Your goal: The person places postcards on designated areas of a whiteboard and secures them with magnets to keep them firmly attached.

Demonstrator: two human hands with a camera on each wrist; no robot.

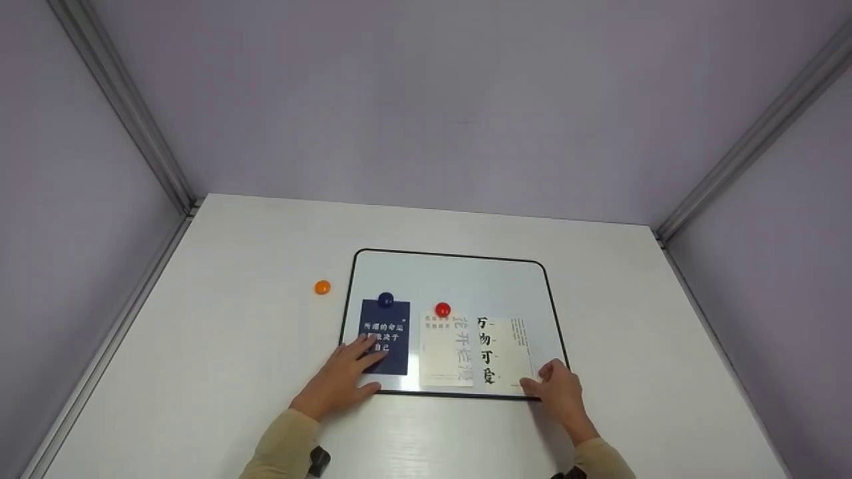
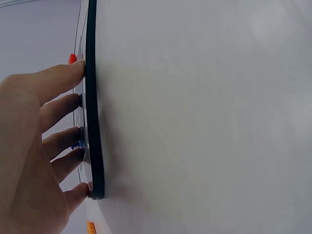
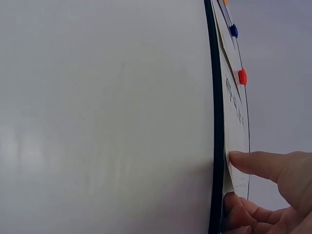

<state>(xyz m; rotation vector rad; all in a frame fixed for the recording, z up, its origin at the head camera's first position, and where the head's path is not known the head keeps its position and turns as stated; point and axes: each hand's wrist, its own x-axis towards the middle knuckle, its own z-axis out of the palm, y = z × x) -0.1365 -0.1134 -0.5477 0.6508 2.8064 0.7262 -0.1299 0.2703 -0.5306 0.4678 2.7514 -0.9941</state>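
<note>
A black-edged whiteboard [image 1: 452, 279] lies on the table with three cards on it. My left hand [image 1: 343, 378] rests with spread fingers on the dark blue card [image 1: 393, 316] and the board's near-left corner. At the near-right corner, my right hand [image 1: 560, 389] pinches the lower corner of the cream card with black characters [image 1: 507, 346], its thumb [image 3: 256, 163] on top and its other fingers curled at the corner. A pale card with grey characters [image 1: 439, 359] lies in the middle. A blue magnet [image 1: 385, 300] and a red magnet [image 1: 442, 309] sit at the tops of the blue and pale cards.
An orange magnet [image 1: 323, 287] lies on the white table [image 1: 266, 246], left of the board. Pale panels [image 1: 426, 100] stand behind and on both sides, with metal posts at the corners.
</note>
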